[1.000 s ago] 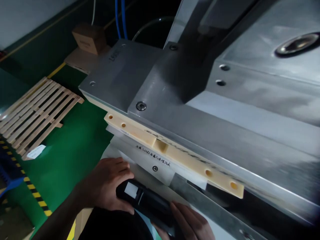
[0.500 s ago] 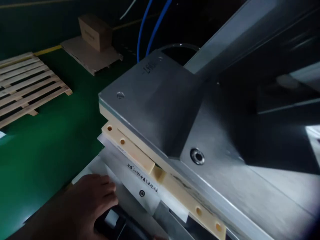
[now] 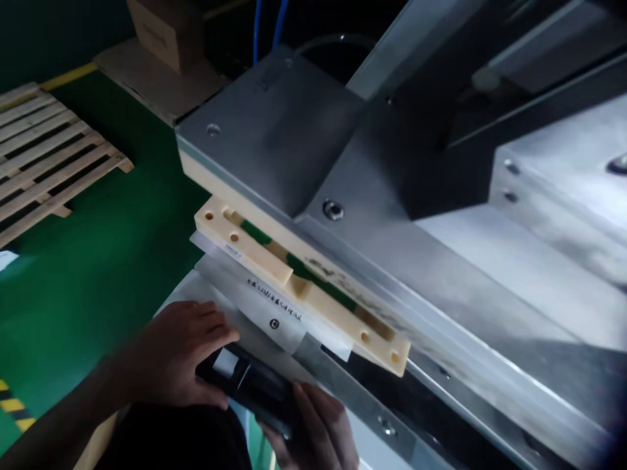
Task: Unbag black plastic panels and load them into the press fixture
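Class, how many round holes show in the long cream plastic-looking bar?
4. The bar has one hole near its left end, a second hole right of it, and a third hole and fourth hole near its right end. The grey metal plate may hide others.

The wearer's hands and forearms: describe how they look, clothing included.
The left hand and right hand are ungloved, with no rings discernible. The left forearm shows no sleeve or watch; the right forearm is out of view. Black cloth below looks like the wearer's clothing.

Black oblong device (image 3: pixel 264 388), slanted, held two-handed;
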Action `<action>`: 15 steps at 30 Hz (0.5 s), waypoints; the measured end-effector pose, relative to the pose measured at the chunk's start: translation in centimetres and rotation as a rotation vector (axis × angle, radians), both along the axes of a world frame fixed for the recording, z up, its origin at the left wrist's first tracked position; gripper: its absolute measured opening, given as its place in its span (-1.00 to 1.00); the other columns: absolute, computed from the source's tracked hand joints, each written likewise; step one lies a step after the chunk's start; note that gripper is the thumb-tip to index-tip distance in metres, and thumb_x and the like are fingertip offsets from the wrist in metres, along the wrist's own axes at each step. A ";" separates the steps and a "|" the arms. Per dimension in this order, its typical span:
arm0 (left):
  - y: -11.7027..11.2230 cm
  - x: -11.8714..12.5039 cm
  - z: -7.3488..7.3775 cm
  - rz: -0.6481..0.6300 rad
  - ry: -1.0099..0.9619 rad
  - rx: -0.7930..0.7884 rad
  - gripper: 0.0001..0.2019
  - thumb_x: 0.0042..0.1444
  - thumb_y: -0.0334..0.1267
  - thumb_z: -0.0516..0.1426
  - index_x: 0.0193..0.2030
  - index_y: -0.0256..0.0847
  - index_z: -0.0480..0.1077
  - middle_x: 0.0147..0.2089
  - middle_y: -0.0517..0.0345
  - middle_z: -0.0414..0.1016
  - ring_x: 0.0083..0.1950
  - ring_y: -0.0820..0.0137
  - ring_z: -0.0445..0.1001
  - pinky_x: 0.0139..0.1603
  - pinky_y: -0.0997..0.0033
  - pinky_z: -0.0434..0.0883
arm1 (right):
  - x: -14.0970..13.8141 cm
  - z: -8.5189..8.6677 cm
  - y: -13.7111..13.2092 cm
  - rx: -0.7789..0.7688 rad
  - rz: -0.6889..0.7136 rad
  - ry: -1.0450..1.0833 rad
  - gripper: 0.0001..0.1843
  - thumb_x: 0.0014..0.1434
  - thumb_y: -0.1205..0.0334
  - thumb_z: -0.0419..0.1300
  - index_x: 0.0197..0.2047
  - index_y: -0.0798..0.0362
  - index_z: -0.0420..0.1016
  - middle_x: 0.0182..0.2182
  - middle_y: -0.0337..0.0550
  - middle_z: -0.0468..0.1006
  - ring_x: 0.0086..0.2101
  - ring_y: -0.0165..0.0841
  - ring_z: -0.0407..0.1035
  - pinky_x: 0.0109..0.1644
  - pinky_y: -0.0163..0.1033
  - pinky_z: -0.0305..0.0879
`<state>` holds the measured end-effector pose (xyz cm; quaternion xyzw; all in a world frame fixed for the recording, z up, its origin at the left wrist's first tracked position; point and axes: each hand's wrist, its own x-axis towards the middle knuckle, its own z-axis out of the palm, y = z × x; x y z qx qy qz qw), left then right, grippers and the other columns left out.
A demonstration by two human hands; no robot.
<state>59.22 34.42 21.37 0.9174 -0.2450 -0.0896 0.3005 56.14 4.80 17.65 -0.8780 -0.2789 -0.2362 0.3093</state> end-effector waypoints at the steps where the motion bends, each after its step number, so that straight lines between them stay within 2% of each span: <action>1: 0.2 0.0 0.5 -0.020 -0.019 0.013 -0.32 0.06 0.29 0.41 0.16 -0.11 0.48 0.04 0.06 0.64 0.06 0.10 0.60 0.03 0.13 0.51 | 0.1 0.6 0.1 -0.017 0.017 0.023 -0.41 0.35 0.07 0.40 0.38 0.04 0.50 -0.15 0.02 0.65 -0.22 -0.16 0.60 -0.22 -0.14 0.62; 6: 1.6 1.0 4.2 -0.021 -0.258 0.018 -0.45 0.34 0.04 0.30 0.37 -0.06 0.37 0.17 0.04 0.61 0.21 0.15 0.54 0.24 0.15 0.45 | 2.1 4.3 0.3 -0.101 -0.032 -0.099 -0.27 0.29 0.12 0.46 0.46 -0.03 0.40 -0.08 -0.01 0.66 -0.15 -0.15 0.57 -0.11 -0.12 0.60; 9: 2.0 3.1 6.0 0.064 -0.477 0.035 -0.50 0.38 -0.01 0.27 0.39 0.03 0.36 0.27 0.04 0.57 0.30 0.12 0.50 0.32 0.11 0.41 | 4.6 5.8 1.0 -0.171 -0.133 -0.255 -0.22 0.29 0.00 0.45 0.48 0.01 0.38 -0.04 0.05 0.65 -0.11 -0.11 0.55 0.00 -0.06 0.54; 12: 1.7 6.3 6.8 0.150 -0.589 0.083 -0.56 0.37 0.04 0.26 0.32 0.04 0.45 0.29 0.02 0.55 0.33 0.04 0.48 0.32 0.02 0.42 | 7.7 6.3 1.7 -0.263 -0.288 -0.361 -0.28 0.34 -0.22 0.34 0.39 0.03 0.47 -0.01 0.11 0.65 -0.06 -0.03 0.55 0.10 0.03 0.47; 15: 1.1 9.4 6.5 0.169 -0.565 0.099 -0.64 0.38 0.04 0.25 0.22 -0.02 0.53 0.22 0.01 0.59 0.31 0.02 0.50 0.33 -0.03 0.42 | 10.6 6.3 1.9 -0.303 -0.355 -0.316 -0.39 0.38 -0.29 0.25 0.14 0.10 0.60 -0.10 0.13 0.66 -0.10 0.00 0.58 0.02 0.04 0.51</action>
